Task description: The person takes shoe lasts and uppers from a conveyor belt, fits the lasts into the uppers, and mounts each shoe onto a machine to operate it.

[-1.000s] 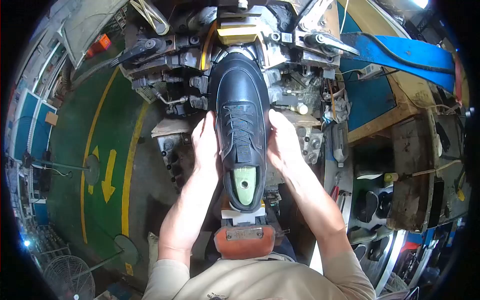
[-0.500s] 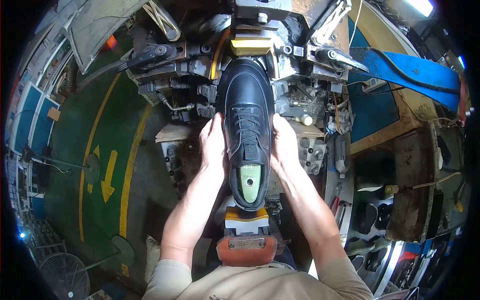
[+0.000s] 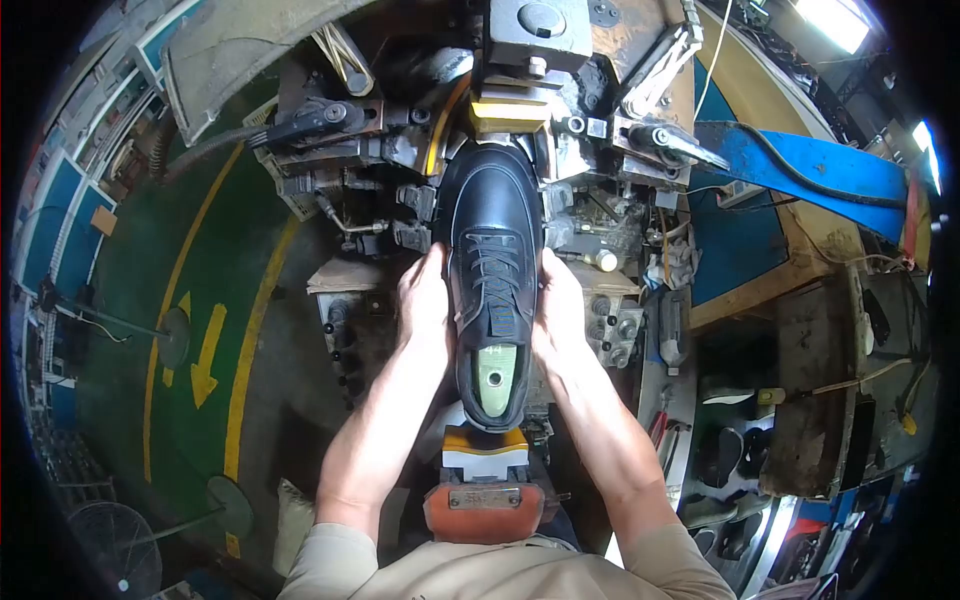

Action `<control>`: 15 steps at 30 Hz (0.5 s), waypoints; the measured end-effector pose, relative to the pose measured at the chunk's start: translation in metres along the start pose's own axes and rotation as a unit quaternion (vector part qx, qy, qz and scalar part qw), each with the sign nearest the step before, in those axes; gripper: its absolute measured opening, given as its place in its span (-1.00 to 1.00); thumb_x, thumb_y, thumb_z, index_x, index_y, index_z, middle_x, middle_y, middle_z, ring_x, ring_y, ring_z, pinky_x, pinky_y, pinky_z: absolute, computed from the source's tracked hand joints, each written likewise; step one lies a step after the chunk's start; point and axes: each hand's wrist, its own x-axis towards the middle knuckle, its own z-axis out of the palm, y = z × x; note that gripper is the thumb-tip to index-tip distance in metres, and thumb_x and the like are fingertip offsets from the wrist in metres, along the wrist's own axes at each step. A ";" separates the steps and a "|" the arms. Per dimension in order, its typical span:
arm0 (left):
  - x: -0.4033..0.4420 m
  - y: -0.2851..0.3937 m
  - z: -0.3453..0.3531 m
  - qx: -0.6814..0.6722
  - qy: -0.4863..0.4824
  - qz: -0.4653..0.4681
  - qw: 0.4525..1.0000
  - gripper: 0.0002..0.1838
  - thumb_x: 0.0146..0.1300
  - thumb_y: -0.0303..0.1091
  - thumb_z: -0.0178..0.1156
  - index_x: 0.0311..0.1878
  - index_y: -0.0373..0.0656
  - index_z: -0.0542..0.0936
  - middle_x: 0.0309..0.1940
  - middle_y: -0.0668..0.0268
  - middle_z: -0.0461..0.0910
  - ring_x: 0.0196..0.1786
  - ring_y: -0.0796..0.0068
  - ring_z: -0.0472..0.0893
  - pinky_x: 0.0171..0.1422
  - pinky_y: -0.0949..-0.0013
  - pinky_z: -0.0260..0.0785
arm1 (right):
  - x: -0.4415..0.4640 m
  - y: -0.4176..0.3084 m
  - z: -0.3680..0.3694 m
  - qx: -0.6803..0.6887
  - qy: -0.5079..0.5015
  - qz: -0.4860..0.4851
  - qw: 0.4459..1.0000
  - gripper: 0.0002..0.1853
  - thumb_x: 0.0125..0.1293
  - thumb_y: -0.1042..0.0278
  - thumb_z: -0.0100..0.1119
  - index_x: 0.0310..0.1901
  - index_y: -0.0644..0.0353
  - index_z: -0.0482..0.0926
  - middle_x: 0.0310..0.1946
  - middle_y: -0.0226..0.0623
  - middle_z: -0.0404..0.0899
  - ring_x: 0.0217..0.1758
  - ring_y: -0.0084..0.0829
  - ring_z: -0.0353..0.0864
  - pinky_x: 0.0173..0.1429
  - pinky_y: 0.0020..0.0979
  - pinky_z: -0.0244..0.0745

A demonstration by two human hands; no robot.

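A black laced shoe [image 3: 492, 210] with a green last [image 3: 495, 379] inside lies lengthwise in the machine, toe away from me. My left hand [image 3: 425, 305] presses on its left side, and my right hand [image 3: 560, 305] is on its right side, so the shoe is held between both. The toe reaches just below a yellow pad [image 3: 508, 114] among metal clamps. Behind the heel is a yellow-topped heel block [image 3: 485, 441], above an orange pad [image 3: 485, 513] near my body. The undersides of both palms are hidden.
Metal levers [image 3: 333, 114] and fittings flank the toe. A blue arm [image 3: 820, 170] extends to the right. Dark shoes [image 3: 720, 455] lie on a rack at the lower right. A fan [image 3: 115, 545] stands at lower left, beside a green floor with yellow markings.
The view has shifted, showing more of the machine's top. The heel now stands slightly apart from the heel block, which it overlapped at first. Both hands stay on the shoe's sides.
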 end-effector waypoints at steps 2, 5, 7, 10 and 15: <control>-0.001 0.002 0.004 -0.012 0.004 -0.001 1.000 -0.65 0.48 -0.18 0.03 0.01 -0.29 0.60 -0.17 0.25 0.65 -0.20 0.43 0.64 -0.07 0.34 0.51 | 0.003 -0.002 0.000 0.005 -0.012 0.014 1.000 -0.65 0.54 0.20 -0.15 -0.01 0.31 0.53 -0.13 -0.15 0.64 -0.14 -0.33 0.65 0.03 -0.20 0.61; -0.001 0.001 0.001 -0.029 0.000 -0.025 0.999 -0.65 0.47 -0.18 0.04 0.00 -0.30 0.60 -0.17 0.25 0.65 -0.19 0.43 0.64 -0.06 0.33 0.51 | -0.003 -0.002 0.010 0.049 0.026 0.038 0.998 -0.65 0.54 0.20 -0.15 -0.01 0.32 0.53 -0.13 -0.14 0.64 -0.14 -0.33 0.65 0.03 -0.20 0.61; 0.003 -0.010 -0.007 -0.035 -0.007 -0.020 0.999 -0.66 0.48 -0.19 0.01 0.00 -0.29 0.59 -0.16 0.22 0.65 -0.18 0.41 0.64 -0.04 0.31 0.52 | -0.003 0.003 0.005 0.047 0.026 0.021 0.998 -0.69 0.52 0.26 -0.14 -0.06 0.33 0.52 -0.15 -0.14 0.64 -0.15 -0.33 0.65 0.02 -0.21 0.61; 0.004 -0.016 -0.013 -0.080 -0.010 -0.028 0.996 -0.66 0.47 -0.22 -0.05 0.02 -0.27 0.57 -0.15 0.19 0.64 -0.17 0.38 0.65 0.00 0.28 0.54 | 0.004 0.008 -0.007 0.024 0.027 -0.025 0.999 -0.78 0.43 0.39 -0.10 -0.20 0.34 0.51 -0.25 -0.15 0.61 -0.21 -0.37 0.63 -0.03 -0.28 0.61; 0.020 -0.025 -0.018 -0.065 -0.015 -0.024 0.998 -0.65 0.47 -0.19 -0.04 0.06 -0.27 0.55 -0.15 0.19 0.64 -0.18 0.37 0.65 -0.01 0.28 0.54 | 0.006 0.010 -0.006 -0.044 0.027 -0.034 0.998 -0.77 0.45 0.34 -0.07 -0.17 0.34 0.50 -0.24 -0.20 0.60 -0.19 -0.41 0.62 -0.03 -0.32 0.59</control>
